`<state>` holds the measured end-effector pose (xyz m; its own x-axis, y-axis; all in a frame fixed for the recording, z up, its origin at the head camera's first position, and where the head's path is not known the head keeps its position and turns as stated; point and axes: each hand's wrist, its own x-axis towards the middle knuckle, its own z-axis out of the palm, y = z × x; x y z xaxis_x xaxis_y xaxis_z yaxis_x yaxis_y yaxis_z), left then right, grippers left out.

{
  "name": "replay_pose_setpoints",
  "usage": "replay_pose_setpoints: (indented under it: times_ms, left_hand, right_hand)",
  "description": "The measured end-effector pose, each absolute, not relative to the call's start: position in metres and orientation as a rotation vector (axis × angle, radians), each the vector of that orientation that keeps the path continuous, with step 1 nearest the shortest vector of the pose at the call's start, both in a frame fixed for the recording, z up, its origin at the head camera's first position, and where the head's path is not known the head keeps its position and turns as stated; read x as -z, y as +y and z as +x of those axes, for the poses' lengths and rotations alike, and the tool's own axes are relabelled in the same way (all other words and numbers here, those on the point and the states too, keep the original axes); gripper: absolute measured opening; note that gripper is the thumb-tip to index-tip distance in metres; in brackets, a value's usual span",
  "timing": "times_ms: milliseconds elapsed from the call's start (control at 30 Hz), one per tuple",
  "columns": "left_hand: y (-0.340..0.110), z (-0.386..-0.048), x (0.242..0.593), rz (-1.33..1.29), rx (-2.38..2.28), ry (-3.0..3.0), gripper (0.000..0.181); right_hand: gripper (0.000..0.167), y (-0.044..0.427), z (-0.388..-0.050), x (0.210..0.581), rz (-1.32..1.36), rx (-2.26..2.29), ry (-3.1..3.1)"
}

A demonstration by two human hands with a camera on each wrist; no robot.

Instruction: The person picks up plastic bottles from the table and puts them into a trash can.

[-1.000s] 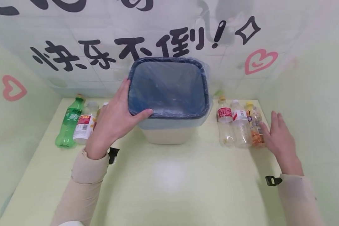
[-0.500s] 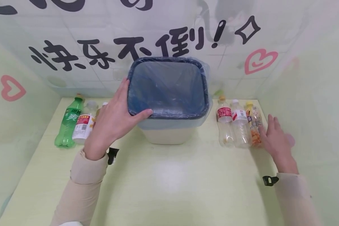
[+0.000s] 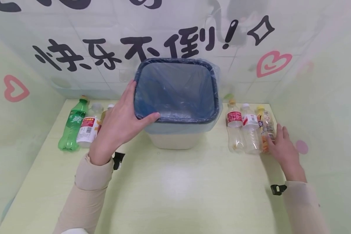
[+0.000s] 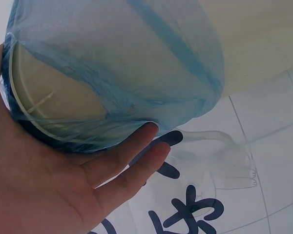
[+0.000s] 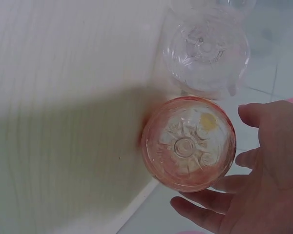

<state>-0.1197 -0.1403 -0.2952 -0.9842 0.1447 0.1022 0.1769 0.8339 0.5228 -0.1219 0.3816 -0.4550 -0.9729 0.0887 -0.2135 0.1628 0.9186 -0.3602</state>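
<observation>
Left hand (image 3: 117,125) grips rim (image 3: 181,121) of boxy bin (image 3: 174,142) lined with thin, crinkled bag (image 3: 178,128). Right hand (image 3: 286,154), fingers loosely spread, beside round-based, yellow-capped bottle (image 3: 267,123) on smooth surface (image 3: 175,195).

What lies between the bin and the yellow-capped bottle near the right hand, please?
In the head view, a red-labelled bottle lies nearer the bin, then a white-capped bottle beside the yellow-capped bottle.

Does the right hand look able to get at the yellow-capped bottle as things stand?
Yes, most likely: the right hand is beside the yellow-capped bottle, with nothing visible between them. The white-capped bottle lies on the opposite side, so it leaves this approach free.
</observation>
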Motion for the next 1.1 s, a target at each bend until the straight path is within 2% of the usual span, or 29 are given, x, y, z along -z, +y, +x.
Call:
replay_pose_setpoints:
  times_ms: [400,1100]
  left_hand:
    - [-0.1393,-0.1196,0.2953,-0.249,0.855,-2.955,0.114]
    - [-0.1395,-0.1209,0.2955,-0.251,0.856,-2.956,0.114]
  right_hand:
    - [0.085,0.3791,-0.1230,0.4537,0.192,0.557,2.850]
    - [0.080,0.3764,-0.1244,0.4620,0.258,0.593,2.811]
